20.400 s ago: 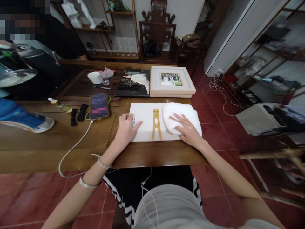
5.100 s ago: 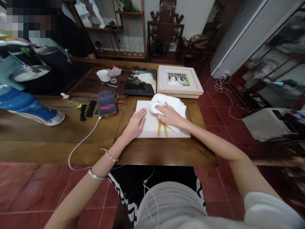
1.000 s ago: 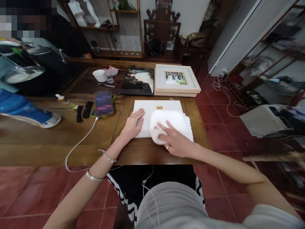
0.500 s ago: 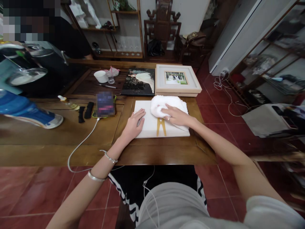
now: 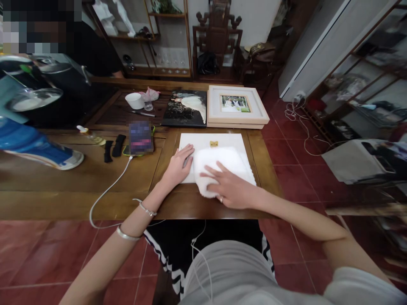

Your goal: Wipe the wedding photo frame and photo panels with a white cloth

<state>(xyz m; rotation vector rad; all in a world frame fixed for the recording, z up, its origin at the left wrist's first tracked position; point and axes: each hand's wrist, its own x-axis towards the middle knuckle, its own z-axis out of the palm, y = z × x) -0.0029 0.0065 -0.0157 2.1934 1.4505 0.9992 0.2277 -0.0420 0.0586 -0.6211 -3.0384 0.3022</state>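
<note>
A flat white panel [image 5: 197,139] with a gold design, partly covered, lies on the wooden table in front of me. My left hand [image 5: 178,167] rests on the panel's left edge with fingers extended, holding nothing. Under my right hand [image 5: 233,186] is a fluffy white cloth [image 5: 219,156], gripped and pressed against the panel's near part. Part of the cloth hangs over the panel's front edge. Just beyond it, a small piece of the gold design [image 5: 214,144] shows; the rest is hidden by the cloth.
Behind the panel lie a dark photo panel [image 5: 186,108] and a framed photo [image 5: 237,106]. To the left are a phone [image 5: 140,137] on a white cable, black straps [image 5: 113,148], a small bottle [image 5: 92,136] and a large blue bottle [image 5: 38,144]. A person in black sits across the table.
My right hand has drawn the cloth toward me, from the panel's far part to its near edge, covering the gold legs and baring the top. My left hand stays put.
</note>
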